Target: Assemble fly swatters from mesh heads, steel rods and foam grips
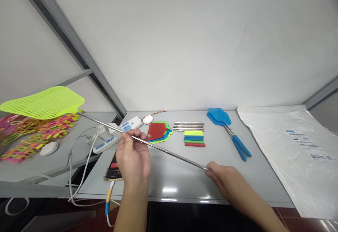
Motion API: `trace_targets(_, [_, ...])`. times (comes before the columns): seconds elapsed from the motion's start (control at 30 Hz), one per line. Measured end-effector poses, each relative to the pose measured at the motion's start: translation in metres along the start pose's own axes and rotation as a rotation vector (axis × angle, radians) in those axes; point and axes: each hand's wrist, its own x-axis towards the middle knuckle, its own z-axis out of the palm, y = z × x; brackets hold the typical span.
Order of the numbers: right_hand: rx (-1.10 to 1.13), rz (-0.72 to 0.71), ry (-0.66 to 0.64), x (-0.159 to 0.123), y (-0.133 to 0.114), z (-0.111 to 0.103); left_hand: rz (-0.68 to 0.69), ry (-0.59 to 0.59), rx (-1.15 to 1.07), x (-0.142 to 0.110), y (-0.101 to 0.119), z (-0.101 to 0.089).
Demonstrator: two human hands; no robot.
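A long metal rod [169,151] slants across the view with a yellow-green fly swatter head [50,101] on its far left end. My left hand [133,154] is closed round the rod near its middle, palm up. At the right end, my right hand [223,175] grips the rod's tip between thumb and fingers. Behind the rod lie stacked red, blue and green-yellow swatter heads [157,131]. Several loose metal rods [188,126] rest beside them, above a row of coloured handle sleeves [194,139]. Two blue fly swatters [232,133] with blue handles lie farther right.
A white plastic mailing bag [293,154] with a label covers the table's right side. Power strips [118,133] with cables stand at left, near a phone [114,168] partly behind my left hand. Pink and yellow strips [39,136] and a white oval device [49,148] lie farther left.
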Motion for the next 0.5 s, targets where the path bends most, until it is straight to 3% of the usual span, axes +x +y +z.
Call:
trace_targets(0.13, [-0.056,-0.039,0.103,0.004,0.008,0.003,-0.063,0.002,0.057,-0.035,-0.029,0.005])
trace_targets(0.27, [-0.083,-0.104,0.172,0.015,0.001,0.012,-0.323,-0.281,0.234,-0.082,-0.056,0.006])
trace_targets(0.3, [-0.085,-0.114,0.185,0.017,-0.002,0.013,-0.332,-0.297,0.245,-0.089,-0.059,0.006])
trace_targets(0.5, [-0.079,-0.144,0.182,0.024,-0.016,0.008,-0.232,-0.257,0.225,-0.085,-0.045,0.014])
